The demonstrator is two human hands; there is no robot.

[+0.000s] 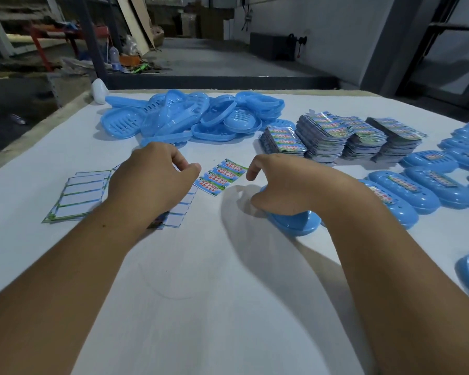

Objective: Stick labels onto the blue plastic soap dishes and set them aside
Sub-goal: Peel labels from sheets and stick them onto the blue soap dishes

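While the right hand (279,185) arches over a blue soap dish (295,221) and steadies it on the counter (228,293), the label sheet (220,176) lies just beyond and to the left of that dish, between the two hands. Its long axis runs diagonally, from the near-left corner up toward the far right. The left hand (152,177) is at the sheet's left edge, thumb and forefinger drawn together in a pinching grip; whether a peeled label is already between them cannot be told. The right hand's grip is curled down onto the dish, its forefinger lifted toward the sheet's right corner.

Judged from this layout, the coming move carries a label rightward and nearer, from the sheet to the dish; the left hand is placed for the peel, the right for holding. Spent backing sheets (79,196) lie left of the label sheet. Beyond it sit a heap of unlabelled dishes (190,117) and stacks of fresh sheets (336,136). Labelled dishes (417,185) are set aside to its right.
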